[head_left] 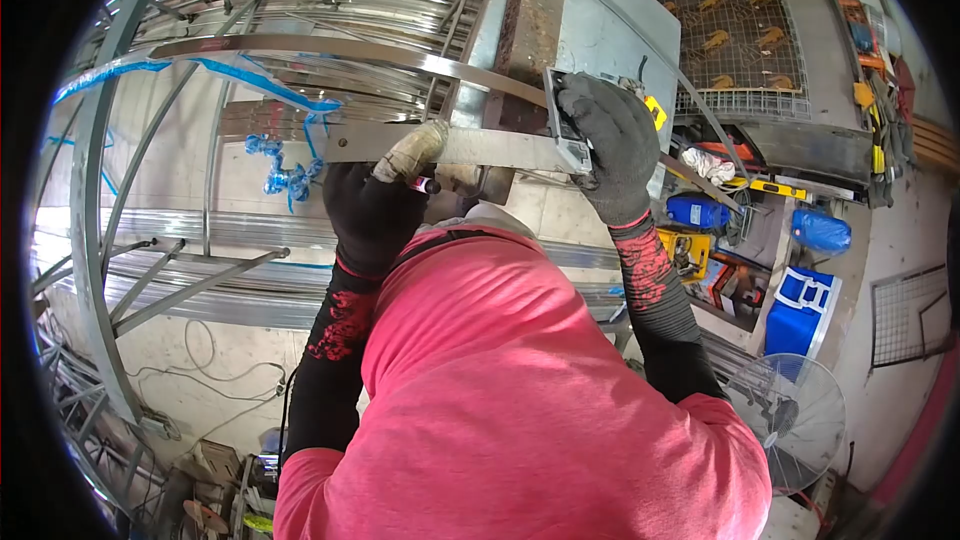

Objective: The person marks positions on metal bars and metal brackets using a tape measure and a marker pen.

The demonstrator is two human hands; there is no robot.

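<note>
A metal square [480, 148] with a wide flat blade and a hole near its left end lies crosswise in front of me. My right hand [612, 140], in a dark glove, is closed around its right end, by the upright stock. My left hand [375, 210], in a black glove with a pale worn thumb, grips the blade near its left end, thumb on top. A small pink-and-black pen-like thing [427, 185] pokes out by that thumb; most of it is hidden. Just beyond the blade runs a long metal bar [400, 58], passing behind the right hand.
A rusty steel beam [532, 20] rests on a grey metal tabletop [610, 35]. Metal racks with long tubes stand left; blue plastic wrap [290, 175] hangs there. To the right are a blue cooler [800, 310], a yellow level [768, 187], tools and a standing fan [785, 420].
</note>
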